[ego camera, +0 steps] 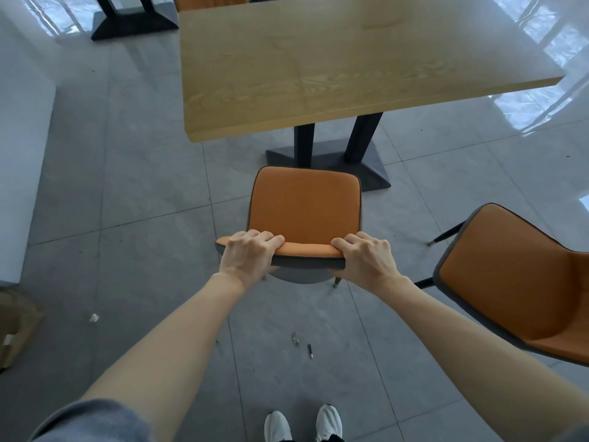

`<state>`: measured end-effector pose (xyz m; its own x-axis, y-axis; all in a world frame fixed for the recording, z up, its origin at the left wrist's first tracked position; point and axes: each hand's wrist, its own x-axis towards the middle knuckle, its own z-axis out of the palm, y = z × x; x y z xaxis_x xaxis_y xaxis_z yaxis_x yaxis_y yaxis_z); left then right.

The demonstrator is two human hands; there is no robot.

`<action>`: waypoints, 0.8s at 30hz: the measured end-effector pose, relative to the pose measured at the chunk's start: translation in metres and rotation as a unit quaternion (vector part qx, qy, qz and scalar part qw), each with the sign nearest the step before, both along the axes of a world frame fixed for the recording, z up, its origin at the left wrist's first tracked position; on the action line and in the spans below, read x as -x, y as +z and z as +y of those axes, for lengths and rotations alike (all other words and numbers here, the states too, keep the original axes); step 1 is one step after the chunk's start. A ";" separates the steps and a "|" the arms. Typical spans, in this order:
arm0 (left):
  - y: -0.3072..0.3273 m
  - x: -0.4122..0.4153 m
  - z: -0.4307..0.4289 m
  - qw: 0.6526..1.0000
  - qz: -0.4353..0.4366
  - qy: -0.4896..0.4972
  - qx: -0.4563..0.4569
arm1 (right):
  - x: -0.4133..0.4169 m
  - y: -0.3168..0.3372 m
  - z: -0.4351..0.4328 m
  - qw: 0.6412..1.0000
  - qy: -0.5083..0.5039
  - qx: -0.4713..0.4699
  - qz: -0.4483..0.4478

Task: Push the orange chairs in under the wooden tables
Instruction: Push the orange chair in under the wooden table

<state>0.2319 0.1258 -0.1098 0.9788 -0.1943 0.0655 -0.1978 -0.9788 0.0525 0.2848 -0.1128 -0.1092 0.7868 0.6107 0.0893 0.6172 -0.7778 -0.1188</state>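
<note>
An orange chair (305, 205) with grey edging stands on the floor just in front of me, its seat facing the wooden table (334, 65). My left hand (248, 256) grips the left end of the chair's backrest top. My right hand (363, 258) grips its right end. The seat's front edge sits short of the table's near edge, beside the table's black base (331, 161). A second orange chair (516, 282) stands at the right, turned at an angle, away from the table.
Another orange chair back (210, 0) shows beyond the table's far edge. A second black table base (134, 20) is at the top left. A cardboard box (16, 327) lies at the left edge. Small screws (301, 344) lie on the grey tiles near my shoes (302, 424).
</note>
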 end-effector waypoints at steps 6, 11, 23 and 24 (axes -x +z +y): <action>-0.004 -0.025 0.013 1.000 -0.008 0.009 -0.019 | -0.021 0.000 0.013 1.000 -0.007 -0.004 -0.007; -0.005 -0.022 0.011 1.000 -0.012 0.017 -0.021 | -0.017 -0.001 0.012 1.000 -0.008 0.006 -0.002; 0.060 0.013 -0.046 0.993 0.048 0.085 -0.066 | 0.028 0.062 0.004 0.993 -0.094 0.053 0.051; 0.067 0.018 -0.052 0.994 0.041 0.078 -0.060 | 0.035 0.069 -0.002 0.992 -0.105 0.054 0.043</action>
